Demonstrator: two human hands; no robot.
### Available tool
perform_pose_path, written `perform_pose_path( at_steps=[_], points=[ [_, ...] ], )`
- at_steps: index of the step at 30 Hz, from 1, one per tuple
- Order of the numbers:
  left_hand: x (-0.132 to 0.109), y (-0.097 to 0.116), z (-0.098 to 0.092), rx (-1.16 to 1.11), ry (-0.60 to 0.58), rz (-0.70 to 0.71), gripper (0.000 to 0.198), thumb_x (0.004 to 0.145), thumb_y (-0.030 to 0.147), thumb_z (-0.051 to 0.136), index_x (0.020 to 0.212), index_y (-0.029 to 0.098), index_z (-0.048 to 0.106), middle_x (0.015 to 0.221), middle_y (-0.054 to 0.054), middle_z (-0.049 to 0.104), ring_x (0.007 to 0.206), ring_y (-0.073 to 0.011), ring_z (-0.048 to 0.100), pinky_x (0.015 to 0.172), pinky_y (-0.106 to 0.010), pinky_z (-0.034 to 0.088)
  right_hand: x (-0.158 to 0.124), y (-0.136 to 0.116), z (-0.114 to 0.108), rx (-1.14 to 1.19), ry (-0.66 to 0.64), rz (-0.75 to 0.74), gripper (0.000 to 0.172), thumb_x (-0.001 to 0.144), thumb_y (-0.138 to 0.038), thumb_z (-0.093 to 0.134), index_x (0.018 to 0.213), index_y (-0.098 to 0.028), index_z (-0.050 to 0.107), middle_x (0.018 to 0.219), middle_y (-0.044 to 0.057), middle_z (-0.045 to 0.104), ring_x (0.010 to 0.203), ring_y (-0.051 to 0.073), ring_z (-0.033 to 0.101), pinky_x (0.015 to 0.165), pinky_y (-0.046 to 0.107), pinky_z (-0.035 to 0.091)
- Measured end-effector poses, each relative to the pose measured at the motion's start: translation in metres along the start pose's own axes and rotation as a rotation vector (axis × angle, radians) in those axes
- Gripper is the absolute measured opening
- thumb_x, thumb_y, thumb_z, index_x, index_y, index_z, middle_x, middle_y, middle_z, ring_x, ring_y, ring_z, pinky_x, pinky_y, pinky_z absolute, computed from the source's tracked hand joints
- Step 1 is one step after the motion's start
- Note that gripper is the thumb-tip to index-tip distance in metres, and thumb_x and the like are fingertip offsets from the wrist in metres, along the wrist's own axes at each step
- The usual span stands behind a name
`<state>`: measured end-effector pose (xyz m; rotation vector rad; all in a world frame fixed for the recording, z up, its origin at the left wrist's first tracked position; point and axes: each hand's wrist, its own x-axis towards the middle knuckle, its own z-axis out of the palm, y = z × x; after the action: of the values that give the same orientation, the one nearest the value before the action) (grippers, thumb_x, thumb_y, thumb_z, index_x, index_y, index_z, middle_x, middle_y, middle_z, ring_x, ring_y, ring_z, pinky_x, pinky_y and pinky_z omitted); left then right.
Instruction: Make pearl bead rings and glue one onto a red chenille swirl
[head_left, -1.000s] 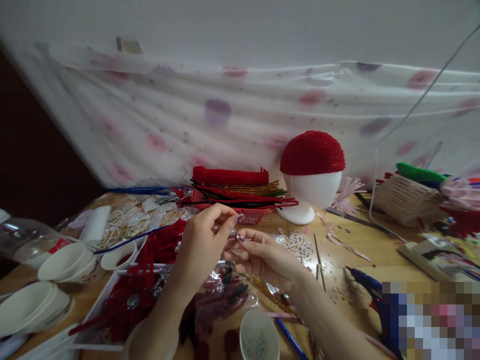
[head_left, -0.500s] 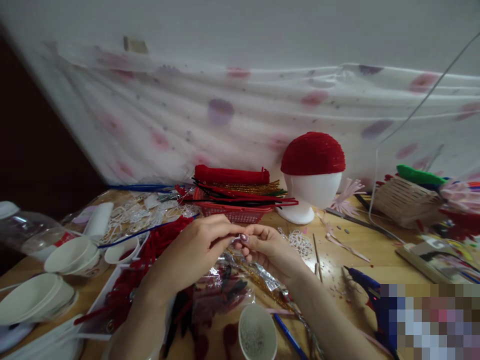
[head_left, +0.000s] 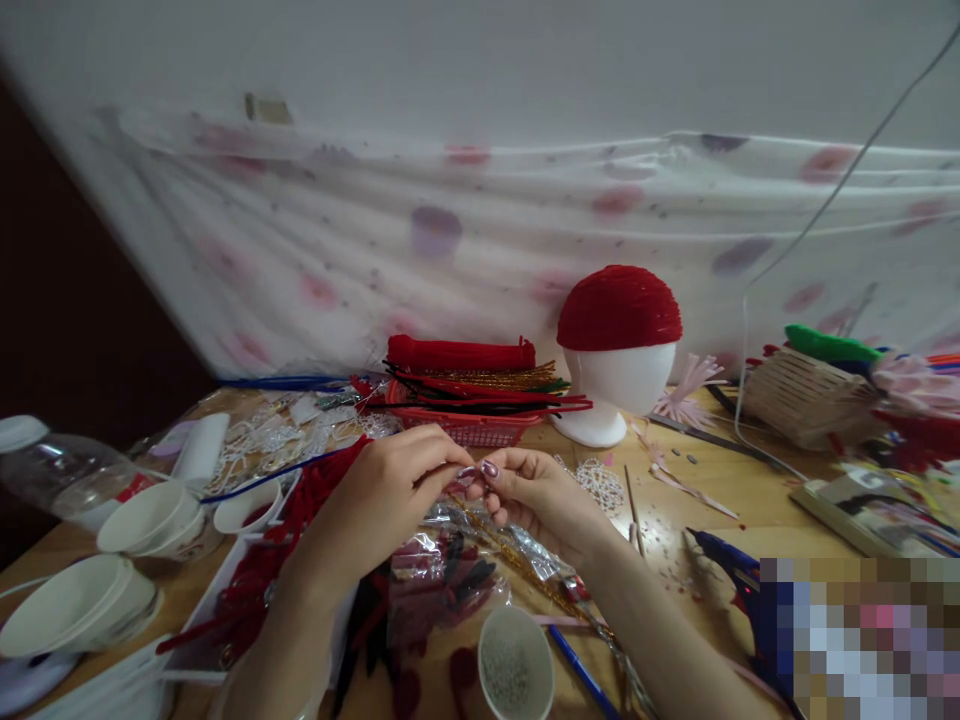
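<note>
My left hand (head_left: 401, 490) and my right hand (head_left: 536, 495) meet at the fingertips over the middle of the table. Both pinch closed; whatever sits between the fingers is too small or hidden to make out. Beneath them lie clear plastic packets (head_left: 442, 570) with dark red and black pieces inside, and a gold glittery strand (head_left: 517, 560). Closer to me stands a paper cup (head_left: 516, 665) holding small pale beads, with a blue pen (head_left: 581, 672) beside it. Left of my left forearm, a white tray (head_left: 217, 590) carries red fuzzy stems.
Behind my hands is a red basket (head_left: 480, 430) of pipe cleaners. A white foam head (head_left: 619, 375) wears a red cap (head_left: 621, 308). Paper cups (head_left: 150, 515) and a plastic bottle (head_left: 56, 460) stand left. A blue glue gun (head_left: 727, 555) lies right, near a bead string (head_left: 600, 482).
The fingertips have shifted slightly against each other, still pinched together. The whole view has moved a little; the objects on the table stay where they were.
</note>
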<state>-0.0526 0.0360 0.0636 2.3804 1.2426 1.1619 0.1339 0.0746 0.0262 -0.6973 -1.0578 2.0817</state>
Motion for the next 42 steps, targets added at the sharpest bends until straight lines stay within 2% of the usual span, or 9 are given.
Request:
perform_pose_path(
  at_steps=[7,11,16,19,23,32,36,40,42],
  points=[
    [-0.001,0.003,0.000,0.042,-0.044,-0.047,0.017,0.090,0.002,0.056,0.083,0.016,0.064,0.083,0.002,0.064,0.079,-0.0108,0.062,0.073,-0.023,0.044,0.000,0.001,-0.001,-0.008,-0.035,-0.001,0.033,0.067,-0.035,0.088,0.073,-0.013,0.064,0.067,0.002,0.072,0.048,0.004,0.059,0.046,0.013,0.052],
    [0.000,0.000,0.002,-0.010,-0.031,-0.024,0.015,0.089,0.003,0.060,0.086,0.016,0.067,0.084,0.002,0.066,0.079,-0.0106,0.063,0.074,-0.022,0.045,0.000,0.000,0.000,-0.064,-0.043,-0.021,0.034,0.069,-0.039,0.086,0.071,-0.012,0.064,0.061,-0.002,0.067,0.043,0.002,0.053,0.044,0.013,0.050],
    [-0.002,0.001,0.002,-0.042,-0.025,-0.021,0.014,0.088,0.007,0.064,0.088,0.018,0.070,0.083,0.003,0.068,0.077,-0.0095,0.062,0.073,-0.021,0.045,-0.003,-0.001,0.002,-0.142,-0.030,-0.041,0.038,0.068,-0.043,0.086,0.069,-0.012,0.064,0.060,-0.003,0.065,0.044,0.003,0.054,0.045,0.015,0.052],
    [-0.003,0.005,0.002,-0.044,-0.001,-0.039,0.013,0.086,0.008,0.065,0.088,0.020,0.070,0.082,0.004,0.067,0.075,-0.0091,0.061,0.070,-0.021,0.044,-0.003,-0.002,0.004,-0.120,-0.029,-0.055,0.039,0.066,-0.043,0.087,0.070,-0.013,0.062,0.060,-0.003,0.065,0.043,0.003,0.052,0.041,0.014,0.048],
    [-0.003,0.008,0.006,-0.014,0.030,-0.049,0.015,0.090,0.006,0.059,0.081,0.018,0.065,0.080,0.003,0.064,0.076,-0.0099,0.060,0.070,-0.022,0.042,-0.004,-0.002,0.005,-0.081,-0.042,-0.058,0.037,0.071,-0.041,0.084,0.071,-0.013,0.060,0.062,-0.003,0.065,0.043,0.002,0.049,0.038,0.012,0.041],
    [-0.002,0.005,0.006,0.071,0.040,-0.081,0.015,0.094,0.010,0.051,0.083,0.018,0.058,0.084,0.001,0.060,0.079,-0.0131,0.058,0.072,-0.026,0.041,-0.006,-0.005,0.004,-0.024,-0.017,-0.033,0.030,0.070,-0.030,0.086,0.081,-0.014,0.064,0.071,0.000,0.069,0.055,0.004,0.059,0.049,0.013,0.048],
    [-0.003,0.007,0.003,0.162,-0.031,-0.067,0.016,0.095,0.011,0.047,0.087,0.019,0.058,0.087,0.000,0.060,0.081,-0.0156,0.059,0.074,-0.030,0.043,-0.004,-0.003,0.002,-0.052,0.018,-0.063,0.031,0.066,-0.030,0.088,0.079,-0.014,0.066,0.069,0.001,0.070,0.057,0.006,0.062,0.057,0.017,0.052],
    [-0.006,0.011,0.002,0.236,-0.162,-0.004,0.025,0.096,0.009,0.044,0.108,0.023,0.062,0.098,-0.001,0.063,0.090,-0.0163,0.062,0.079,-0.031,0.047,-0.004,-0.003,-0.002,-0.100,0.048,-0.058,0.036,0.060,-0.031,0.091,0.077,-0.013,0.066,0.066,0.001,0.070,0.058,0.008,0.065,0.058,0.019,0.054],
    [-0.007,0.013,0.001,0.305,-0.187,0.043,0.029,0.096,0.009,0.043,0.114,0.022,0.062,0.099,-0.002,0.063,0.089,-0.0163,0.062,0.077,-0.030,0.049,-0.003,-0.005,-0.004,-0.100,0.043,-0.048,0.036,0.060,-0.031,0.091,0.077,-0.013,0.066,0.066,0.002,0.071,0.057,0.008,0.065,0.056,0.018,0.054]
  ],
)
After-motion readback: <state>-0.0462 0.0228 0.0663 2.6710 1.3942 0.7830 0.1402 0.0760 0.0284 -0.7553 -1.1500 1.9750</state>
